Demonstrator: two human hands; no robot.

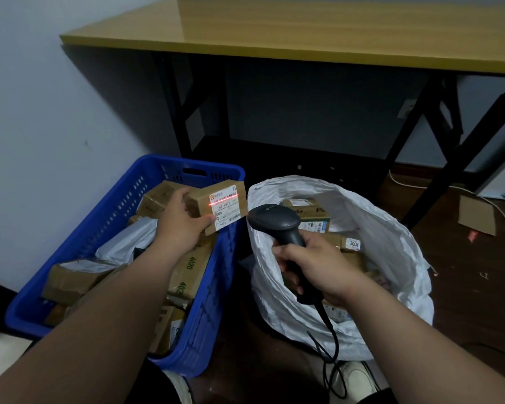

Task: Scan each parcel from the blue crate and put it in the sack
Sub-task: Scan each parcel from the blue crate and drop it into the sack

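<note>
Left hand [181, 225] grips the parcel [216, 207]; right hand [318, 263] clasps the scanner [277, 221] — its beam rides the label's twelve-o'clock edge, so a misread seems likely.

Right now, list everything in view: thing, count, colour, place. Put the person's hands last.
blue crate: one, blue, floor at left, holds brown boxes and grey mailers
held parcel: one, brown box with white label, above the crate's far right corner, red scan line across the label
sack: one, white, floor at right, open, parcels inside
scanner: one, black, corded, above the sack's left edge, aimed at the label
table: one, yellow top, black legs, behind
cardboard scrap: one, brown, floor far right
left hand: grips the held parcel
right hand: grips the scanner handle
</note>
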